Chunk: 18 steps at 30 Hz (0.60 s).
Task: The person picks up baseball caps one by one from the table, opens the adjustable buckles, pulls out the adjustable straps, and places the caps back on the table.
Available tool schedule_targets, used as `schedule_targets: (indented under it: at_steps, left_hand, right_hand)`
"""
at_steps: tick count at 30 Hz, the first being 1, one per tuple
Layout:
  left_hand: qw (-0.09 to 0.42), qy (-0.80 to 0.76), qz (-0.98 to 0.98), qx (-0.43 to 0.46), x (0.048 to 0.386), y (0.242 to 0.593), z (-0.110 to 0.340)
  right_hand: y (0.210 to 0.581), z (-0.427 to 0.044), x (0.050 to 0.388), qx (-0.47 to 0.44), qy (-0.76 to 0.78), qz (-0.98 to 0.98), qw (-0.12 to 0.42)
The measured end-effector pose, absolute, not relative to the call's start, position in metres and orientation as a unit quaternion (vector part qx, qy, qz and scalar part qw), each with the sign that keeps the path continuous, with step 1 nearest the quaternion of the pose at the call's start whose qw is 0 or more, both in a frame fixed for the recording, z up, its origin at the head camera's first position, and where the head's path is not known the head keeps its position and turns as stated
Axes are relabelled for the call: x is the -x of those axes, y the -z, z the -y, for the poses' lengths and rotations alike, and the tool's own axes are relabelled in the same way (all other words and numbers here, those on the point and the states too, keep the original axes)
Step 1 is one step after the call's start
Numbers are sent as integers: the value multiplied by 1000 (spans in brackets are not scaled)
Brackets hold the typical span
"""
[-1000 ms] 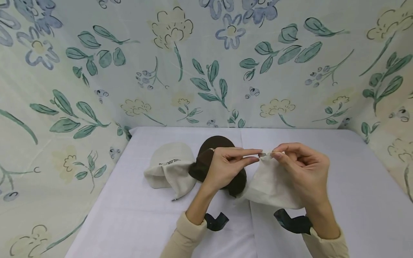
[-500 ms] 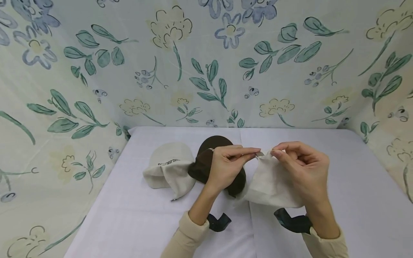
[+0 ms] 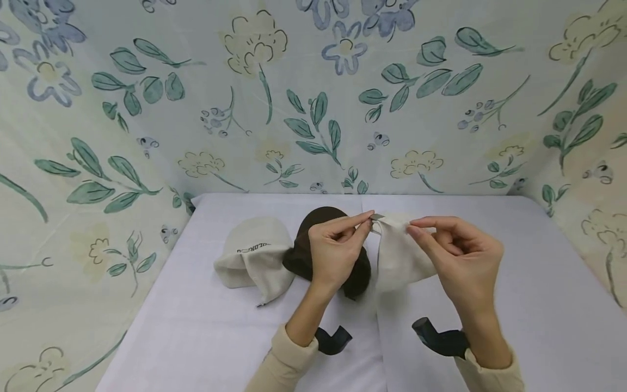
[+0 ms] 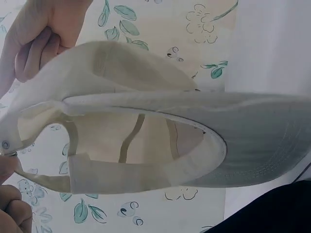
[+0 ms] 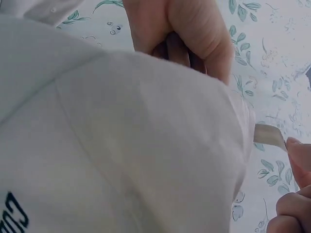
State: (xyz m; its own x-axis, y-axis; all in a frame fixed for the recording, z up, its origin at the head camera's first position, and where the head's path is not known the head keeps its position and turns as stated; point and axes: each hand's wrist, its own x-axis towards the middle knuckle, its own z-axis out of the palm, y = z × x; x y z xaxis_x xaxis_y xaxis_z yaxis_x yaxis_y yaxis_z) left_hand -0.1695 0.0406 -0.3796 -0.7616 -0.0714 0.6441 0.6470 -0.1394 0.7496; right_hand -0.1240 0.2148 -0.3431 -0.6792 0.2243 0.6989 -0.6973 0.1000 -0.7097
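An off-white cap (image 3: pixel 401 261) hangs between the two hands. In the head view my left hand (image 3: pixel 338 250) pinches the end of its strap, beside a small metal clasp (image 3: pixel 376 216). To the right, my right hand (image 3: pixel 462 258) pinches the cap's upper edge between thumb and index finger. The left wrist view looks into the off-white cap (image 4: pixel 119 177), with the brim (image 4: pixel 265 141) at the right and the strap (image 4: pixel 46 182) at the left. Dark lettering (image 5: pixel 13 216) shows on the cap in the right wrist view, where the strap end (image 5: pixel 267 134) sticks out between fingers.
A beige cap (image 3: pixel 257 239) with dark lettering lies on the white-covered table (image 3: pixel 196 326). Beside it sits a dark brown cap (image 3: pixel 299 261), partly behind my left hand. A floral curtain (image 3: pixel 343 109) rises along the back and sides.
My left hand has moved left and slightly up with the strap end. The off-white cap has shifted left and swung, its lower right edge now higher. My right hand has stayed nearly in place.
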Motion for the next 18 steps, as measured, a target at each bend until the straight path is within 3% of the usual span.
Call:
schedule_targets:
  at_steps: [11, 18]
  left_hand:
    - [301, 718, 592, 207, 164, 375, -40]
    - [309, 718, 597, 180, 159, 371, -40]
  right_hand:
    - [348, -196, 124, -207, -534, 679, 459]
    - [356, -185, 128, -228, -530, 659, 483]
